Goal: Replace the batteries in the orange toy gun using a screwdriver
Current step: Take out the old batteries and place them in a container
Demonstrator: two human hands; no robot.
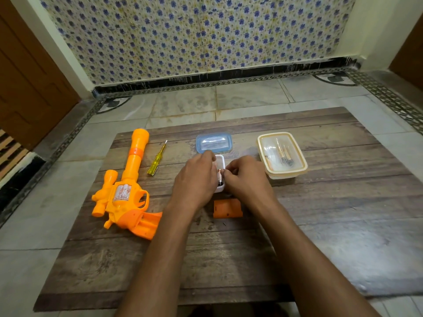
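right fingers (229,171): curled, tips pinching the top end of a battery (219,177) over the white box
right hand (247,179): knuckles up, on the right side of the box, forearm running back to the lower right
left fingers (209,156): curled over the box's left wall and far rim; gripping it, as far as I can tell
left hand (194,181): covers the box's left half, forearm running back to the lower left
battery: roughly upright, copper top, dark lower end down inside the box
box (220,160): small, white, open, between both hands at mat centre
blue lid (214,143): flat on the mat, just beyond the box
cover (227,208): orange, flat on the mat, just nearer than the box, between the wrists
gun (128,186): orange, on its side at the mat's left, barrel pointing away, grip cavity open toward the hands
screwdriver (156,159): yellow handle, lies just right of the barrel, tip pointing away, untouched
tub (281,154): cream rim, clear lid on, right of the hands, apart from them; a few batteries inside, count unclear
mat (320,225): wood-grain, on a tiled floor
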